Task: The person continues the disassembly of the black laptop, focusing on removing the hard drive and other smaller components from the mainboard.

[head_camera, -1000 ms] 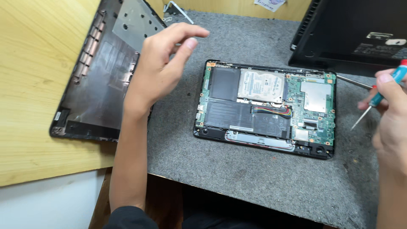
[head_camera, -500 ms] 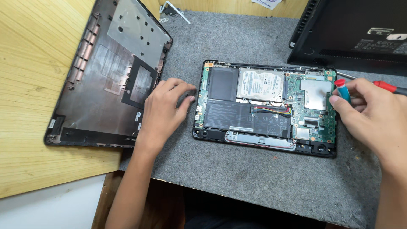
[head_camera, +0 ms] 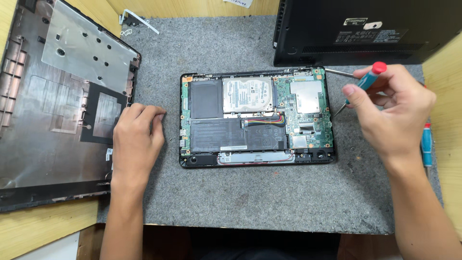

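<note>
An opened laptop base lies in the middle of a grey felt mat, showing its black battery, silver hard drive and green circuit board. My right hand is to its right, shut on a small blue screwdriver with a red cap; the tip points down toward the laptop's right edge. My left hand rests palm-down on the mat, fingers curled, between the laptop and the removed bottom cover. It holds nothing.
A closed black laptop sits at the back right, partly over the mat. Another blue screwdriver lies at the right edge. Small white plastic parts lie at the back left. The wooden table surrounds the mat.
My left hand has come down from above the cover and settled on the mat beside the laptop. My right hand moved in toward the laptop's right edge with the screwdriver.
</note>
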